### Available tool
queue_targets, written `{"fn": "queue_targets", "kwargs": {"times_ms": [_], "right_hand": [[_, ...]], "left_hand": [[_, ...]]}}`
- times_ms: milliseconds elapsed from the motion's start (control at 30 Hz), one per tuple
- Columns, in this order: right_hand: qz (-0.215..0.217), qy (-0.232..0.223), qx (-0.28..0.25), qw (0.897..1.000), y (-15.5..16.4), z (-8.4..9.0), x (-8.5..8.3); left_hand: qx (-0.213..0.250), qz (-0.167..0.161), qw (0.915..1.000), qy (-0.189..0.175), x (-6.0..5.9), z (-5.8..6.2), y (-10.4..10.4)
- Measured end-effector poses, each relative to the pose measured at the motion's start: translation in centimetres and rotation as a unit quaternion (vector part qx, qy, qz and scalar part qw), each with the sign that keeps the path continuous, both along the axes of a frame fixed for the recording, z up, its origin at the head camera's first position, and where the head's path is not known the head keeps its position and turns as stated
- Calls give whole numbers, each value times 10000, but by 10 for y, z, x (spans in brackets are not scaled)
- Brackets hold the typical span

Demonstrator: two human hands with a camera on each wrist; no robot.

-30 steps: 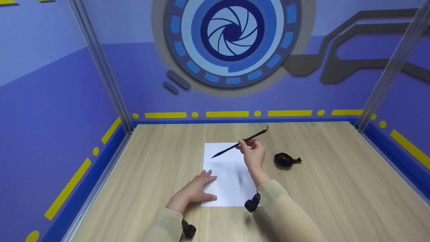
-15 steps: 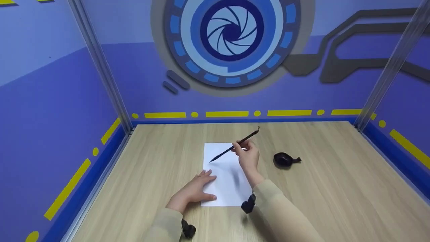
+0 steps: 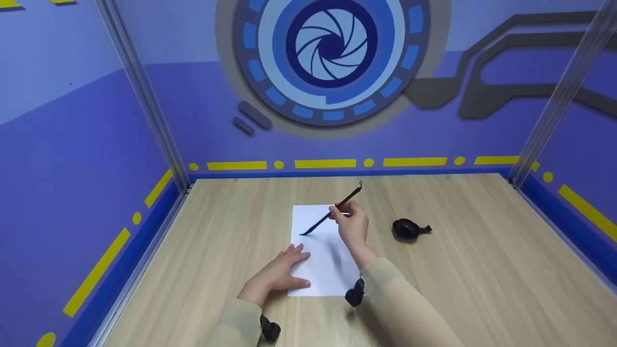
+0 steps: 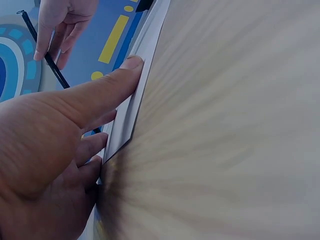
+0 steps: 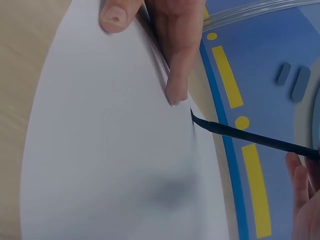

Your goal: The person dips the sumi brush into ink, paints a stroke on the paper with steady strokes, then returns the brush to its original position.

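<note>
My right hand (image 3: 353, 226) pinches a dark calligraphy brush (image 3: 322, 222) around the middle of its handle, in the head view. The brush slants down to the left, and its black tip is bent against the white sheet of paper (image 3: 323, 270) near the left edge. My left hand (image 3: 277, 272) lies with fingers spread on the paper's left edge, below the brush tip. In the left wrist view the left thumb (image 4: 112, 87) rests along the paper's edge. The right wrist view shows the brush tip (image 5: 197, 120) curved on the paper just beyond the left fingers.
A small round black dish (image 3: 406, 230) with a short handle stands on the wooden table (image 3: 472, 270), right of the paper. Blue and purple printed panels (image 3: 202, 111) enclose the table at the back and sides. A small black device (image 3: 355, 292) sits at each wrist.
My right hand has moved left and slightly toward me with the brush. The brush tip has come down onto the paper and bent. My left hand has stayed in place.
</note>
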State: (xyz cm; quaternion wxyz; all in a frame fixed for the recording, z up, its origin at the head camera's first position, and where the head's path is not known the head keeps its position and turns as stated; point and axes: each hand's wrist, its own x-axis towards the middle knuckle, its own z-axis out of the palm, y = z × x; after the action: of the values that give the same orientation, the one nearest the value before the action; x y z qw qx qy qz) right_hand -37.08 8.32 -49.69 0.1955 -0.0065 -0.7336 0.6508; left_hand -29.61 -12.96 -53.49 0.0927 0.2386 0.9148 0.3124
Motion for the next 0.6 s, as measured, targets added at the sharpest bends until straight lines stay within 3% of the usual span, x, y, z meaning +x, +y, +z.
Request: {"fn": "queue_targets", "kwargs": {"times_ms": [233,600], "right_hand": [[30,73,361,9993,-1,2,2],[111,86,480,9988,2,4,2]], "left_hand": [[0,-31,10000,17,1,0,0],[-52,-12,10000,46,-1,0,0]]}}
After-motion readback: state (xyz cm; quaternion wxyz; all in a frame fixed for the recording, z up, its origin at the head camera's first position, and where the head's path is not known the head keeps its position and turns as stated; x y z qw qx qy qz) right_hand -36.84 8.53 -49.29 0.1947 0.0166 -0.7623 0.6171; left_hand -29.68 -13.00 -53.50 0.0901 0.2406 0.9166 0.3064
